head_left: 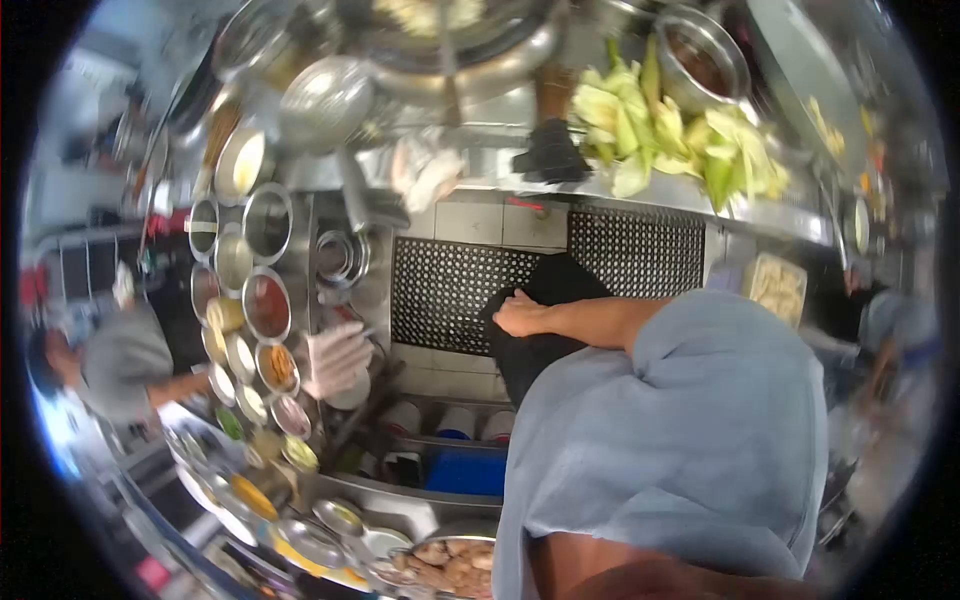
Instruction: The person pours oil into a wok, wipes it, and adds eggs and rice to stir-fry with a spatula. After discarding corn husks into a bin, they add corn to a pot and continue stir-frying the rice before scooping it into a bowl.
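My bare right hand (pixel 521 314) rests low in front of my body, fingers curled inward over my black trousers (pixel 540 362); nothing shows in it. Its forearm crosses the front of my light blue shirt (pixel 670 430). My left hand is out of view. At the counter edge to the left lies a pale translucent glove (pixel 338 360) with its fingers spread, and no arm of mine leads to it. Beside it are a steel tub of red sauce (pixel 267 305) and a tub of orange food strips (pixel 277 367).
A wok (pixel 505 65) and a round ladle (pixel 328 100) are at the top, near leafy greens (pixel 625 120) and a steel pot (pixel 702 60). Perforated black mats (pixel 450 290) cover the floor. A person (pixel 125 365) stands across the counter. Meat pieces (pixel 455 565) fill a tray below.
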The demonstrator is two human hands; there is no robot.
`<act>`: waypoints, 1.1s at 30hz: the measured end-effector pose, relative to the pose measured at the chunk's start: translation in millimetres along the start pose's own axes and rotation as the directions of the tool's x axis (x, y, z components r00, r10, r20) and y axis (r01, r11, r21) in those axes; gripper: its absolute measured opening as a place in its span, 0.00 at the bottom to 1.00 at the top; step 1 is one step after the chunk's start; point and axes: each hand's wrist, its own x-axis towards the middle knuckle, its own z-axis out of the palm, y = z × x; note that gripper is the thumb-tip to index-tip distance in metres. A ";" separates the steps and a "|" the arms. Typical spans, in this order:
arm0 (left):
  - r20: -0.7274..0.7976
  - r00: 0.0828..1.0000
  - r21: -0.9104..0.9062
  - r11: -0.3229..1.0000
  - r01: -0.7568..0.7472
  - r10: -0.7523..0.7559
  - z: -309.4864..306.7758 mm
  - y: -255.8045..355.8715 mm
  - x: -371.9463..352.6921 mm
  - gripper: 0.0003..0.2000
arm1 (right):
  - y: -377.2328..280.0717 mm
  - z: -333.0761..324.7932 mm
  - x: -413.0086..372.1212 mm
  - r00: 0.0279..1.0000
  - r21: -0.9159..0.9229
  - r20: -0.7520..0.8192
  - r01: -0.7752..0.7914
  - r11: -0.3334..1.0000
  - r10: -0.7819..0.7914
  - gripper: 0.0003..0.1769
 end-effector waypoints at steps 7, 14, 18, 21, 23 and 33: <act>0.160 0.985 0.242 0.965 -0.098 0.060 -10.6 51.4 -21.6 0.25 | 45.6 -146.6 -143.4 0.782 0.593 -0.479 -0.047 0.804 0.399 0.19; 0.454 0.359 -0.003 0.404 -0.915 0.816 185.8 459.0 -59.9 0.48 | 280.3 -175.0 -346.9 -0.063 0.566 -0.679 -0.679 0.467 0.731 0.58; 0.390 0.610 0.337 0.510 -0.792 0.690 301.5 553.0 -13.2 0.56 | 372.4 -164.4 -318.5 0.124 0.796 -0.253 -0.537 0.279 0.960 0.66; 0.352 0.790 0.420 0.670 -0.612 0.501 359.4 540.9 32.9 0.58 | 333.3 -199.9 -286.1 0.132 0.815 -0.092 -0.560 0.151 0.987 0.69; 0.376 0.784 0.205 0.781 -0.590 0.493 384.7 510.3 41.5 0.62 | 329.8 -184.5 -266.5 0.163 0.831 -0.126 -0.522 0.194 0.978 0.71; 0.349 0.736 -0.045 0.795 -0.605 0.580 435.6 461.7 -20.0 0.61 | 294.8 -172.1 -235.0 0.025 0.886 -0.283 0.390 0.251 0.959 0.39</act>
